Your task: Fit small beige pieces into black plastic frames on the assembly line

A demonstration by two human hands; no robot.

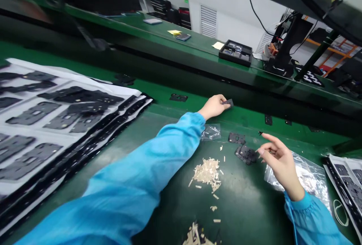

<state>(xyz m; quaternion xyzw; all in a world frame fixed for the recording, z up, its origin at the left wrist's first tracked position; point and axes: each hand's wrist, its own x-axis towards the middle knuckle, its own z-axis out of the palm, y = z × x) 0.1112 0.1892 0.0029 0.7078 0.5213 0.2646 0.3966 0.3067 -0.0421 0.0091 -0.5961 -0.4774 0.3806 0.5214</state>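
My left hand [215, 106] reaches to the back of the green bench, its fingers closed on a small flat black plastic plate [228, 103]. My right hand [278, 159] hovers at the right with thumb and index finger apart. By its index fingertip shows a tiny dark piece [260, 133], too small to name. Just left of that hand lie a few overlapping black plates [246, 154], and a single black plate [236, 138] rests behind them. A clear plastic bag [211, 132] lies below my left wrist. Between my arms is a pile of small beige strips [207, 171].
Layered white sheets [31, 122] with rows of black plates cover the left side. A larger clear bag [311, 177] lies under my right wrist, beside another tray [346, 179]. Behind runs a raised shelf [195, 49] holding a black box [235, 52]. More strips [195, 235] lie in front.
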